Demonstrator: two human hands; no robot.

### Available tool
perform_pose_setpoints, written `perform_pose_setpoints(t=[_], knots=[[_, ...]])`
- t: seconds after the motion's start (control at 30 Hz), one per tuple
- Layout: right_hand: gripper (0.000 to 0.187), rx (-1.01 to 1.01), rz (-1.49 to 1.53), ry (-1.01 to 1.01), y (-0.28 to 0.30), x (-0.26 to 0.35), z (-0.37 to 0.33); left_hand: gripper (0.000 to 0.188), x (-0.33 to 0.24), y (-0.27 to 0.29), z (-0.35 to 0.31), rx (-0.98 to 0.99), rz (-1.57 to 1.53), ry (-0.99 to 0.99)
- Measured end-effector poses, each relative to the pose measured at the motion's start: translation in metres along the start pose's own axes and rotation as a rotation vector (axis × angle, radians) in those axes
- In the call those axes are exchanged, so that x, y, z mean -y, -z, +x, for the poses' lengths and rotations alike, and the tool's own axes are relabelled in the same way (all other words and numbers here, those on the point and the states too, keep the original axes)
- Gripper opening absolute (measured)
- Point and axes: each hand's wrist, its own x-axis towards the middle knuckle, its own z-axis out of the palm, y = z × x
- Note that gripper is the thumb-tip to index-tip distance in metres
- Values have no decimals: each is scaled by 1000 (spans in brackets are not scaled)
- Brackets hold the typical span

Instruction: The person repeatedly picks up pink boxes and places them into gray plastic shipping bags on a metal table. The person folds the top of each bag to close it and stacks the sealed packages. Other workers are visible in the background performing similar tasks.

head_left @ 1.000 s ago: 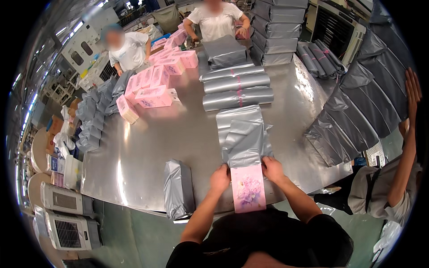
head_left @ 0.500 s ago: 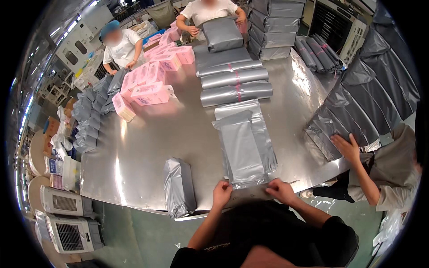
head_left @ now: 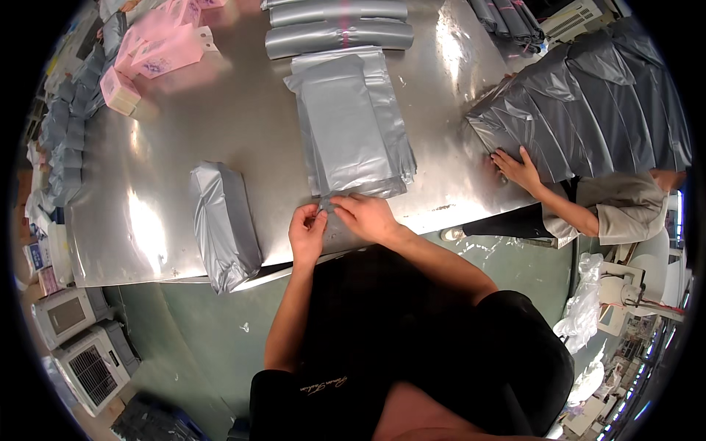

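A stack of flat grey plastic mailing bags [head_left: 342,121] lies on the metal table in front of me, a smaller one on top. At the stack's near left corner my left hand [head_left: 307,229] pinches a bit of grey bag film between thumb and forefinger. My right hand [head_left: 368,219] is beside it, thumb and fingers closed on the same crumpled corner. The fingertips of both hands nearly meet there. To the left, a filled, wrapped grey parcel [head_left: 225,224] stands at the table's near edge.
Rolled grey bag bundles [head_left: 338,37] lie beyond the stack. Pink packs [head_left: 165,51] and a row of grey parcels [head_left: 70,136] are at far left. On the right a co-worker's hand [head_left: 518,169] rests on large grey wrapped packages [head_left: 581,110].
My right hand has moved left from the bags' near right corner to meet my left hand at the left corner. The view has tilted down and shifted right.
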Motion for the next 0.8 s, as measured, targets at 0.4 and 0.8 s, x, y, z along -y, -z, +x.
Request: perform_pose_setpoints(t=[0.4,0.8], knots=[[13,-16,-55,120,-9,9,-20,19,-14,11,-1,140,-32,147],[18,342,-78,-451,179,-73,-92,57,-77,18,17,71,1149,-983]])
